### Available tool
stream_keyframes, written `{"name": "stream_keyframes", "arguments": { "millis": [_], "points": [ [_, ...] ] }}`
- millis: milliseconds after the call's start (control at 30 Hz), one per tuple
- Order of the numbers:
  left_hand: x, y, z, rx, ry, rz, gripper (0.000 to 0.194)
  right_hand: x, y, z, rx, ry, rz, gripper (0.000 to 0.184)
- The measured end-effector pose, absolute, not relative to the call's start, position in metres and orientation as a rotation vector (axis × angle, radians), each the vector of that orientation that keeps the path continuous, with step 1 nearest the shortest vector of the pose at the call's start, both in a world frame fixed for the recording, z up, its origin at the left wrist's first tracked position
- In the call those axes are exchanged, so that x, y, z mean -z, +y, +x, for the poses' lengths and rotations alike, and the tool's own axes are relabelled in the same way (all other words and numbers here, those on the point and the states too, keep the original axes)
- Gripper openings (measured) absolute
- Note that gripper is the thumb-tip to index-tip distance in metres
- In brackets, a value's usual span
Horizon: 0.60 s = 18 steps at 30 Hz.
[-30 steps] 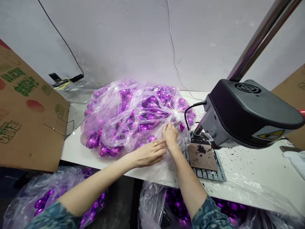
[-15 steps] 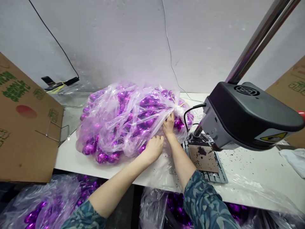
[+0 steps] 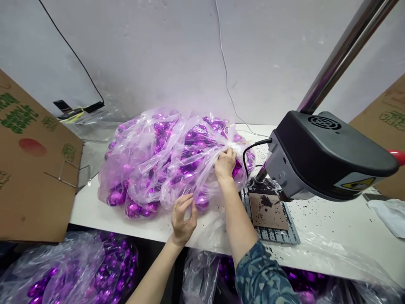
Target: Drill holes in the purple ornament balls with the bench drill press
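Observation:
A large clear plastic bag [image 3: 145, 169], full of shiny purple balls, lies on the white table and is gathered at a tied neck. My right hand [image 3: 225, 165] is closed on the plastic just below that neck; its fingertips are partly hidden in the folds. Lower down, my left hand [image 3: 182, 217] is at the bag's near edge. Its thumb and forefinger come together at the loose film, beside a purple ball [image 3: 201, 200] that shows through the plastic.
Right of the bag stands a black and grey drill-like machine [image 3: 329, 156], with a board [image 3: 267, 211] under it strewn with dark chips. A cardboard box [image 3: 38, 169] flanks the left side. More bags of purple balls [image 3: 110, 266] sit below the table edge.
My left hand has moved away from my right hand, left and down to the bag's near edge. My right hand has shifted up, closer to the tied neck.

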<state>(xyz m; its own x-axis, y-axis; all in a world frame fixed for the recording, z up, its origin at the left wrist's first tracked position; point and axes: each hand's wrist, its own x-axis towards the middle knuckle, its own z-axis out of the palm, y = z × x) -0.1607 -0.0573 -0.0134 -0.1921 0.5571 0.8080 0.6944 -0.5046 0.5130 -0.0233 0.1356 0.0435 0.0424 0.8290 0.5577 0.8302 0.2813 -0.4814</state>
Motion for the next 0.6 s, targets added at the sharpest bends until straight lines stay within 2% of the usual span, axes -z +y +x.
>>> {"name": "stream_keyframes", "arguments": {
  "millis": [133, 233, 333, 433, 600],
  "points": [
    [0.02, -0.084, -0.169, 2.153, -1.905, -1.213, 0.019, -0.076, 0.14, -0.03, -0.032, -1.575, -1.561, 0.048],
    [0.024, -0.093, -0.18, 2.348, -2.406, -0.851, 0.04, -0.091, 0.155, -0.031, -0.106, -1.466, -1.567, 0.058],
    [0.016, -0.084, -0.187, 2.813, -2.786, -0.739, 0.061, -0.092, 0.169, -0.031, -0.269, -1.399, -1.553, 0.054],
    [-0.004, -0.061, -0.191, 3.28, -2.788, -0.705, 0.06, -0.094, 0.174, -0.033, -0.458, -1.417, -1.474, 0.049],
    [-0.027, -0.016, -0.201, 3.658, -2.574, -0.986, 0.053, -0.119, 0.155, -0.046, -0.711, -1.481, -1.237, 0.048]
  ]
}}
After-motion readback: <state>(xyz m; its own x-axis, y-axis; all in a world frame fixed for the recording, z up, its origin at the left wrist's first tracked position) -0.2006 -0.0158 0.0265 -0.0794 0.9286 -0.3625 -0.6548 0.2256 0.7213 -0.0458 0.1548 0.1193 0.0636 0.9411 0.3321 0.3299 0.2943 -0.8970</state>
